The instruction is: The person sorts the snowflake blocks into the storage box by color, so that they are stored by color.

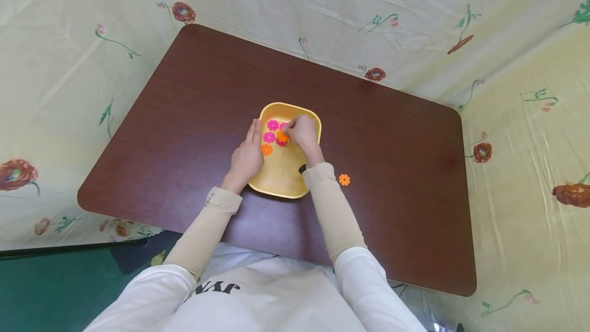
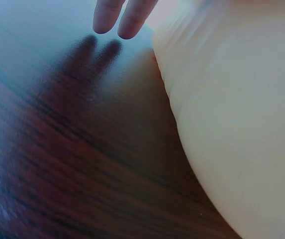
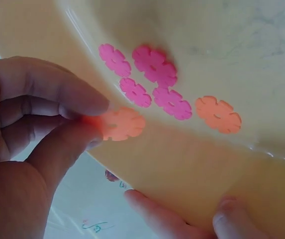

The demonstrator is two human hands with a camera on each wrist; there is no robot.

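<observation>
Right hand [image 3: 38, 134] pinches an orange flower disc [image 3: 120, 123] between thumb and forefinger, holding it over the yellow tray [image 1: 281, 175], just beside four pink discs [image 3: 154, 64] and another orange disc [image 3: 218, 114] lying inside. Left hand [image 1: 247, 156] rests with fingers straight against the tray's left wall, holding nothing. One more orange disc [image 1: 344, 180] lies on the desk [image 1: 405, 168], right of the tray.
</observation>
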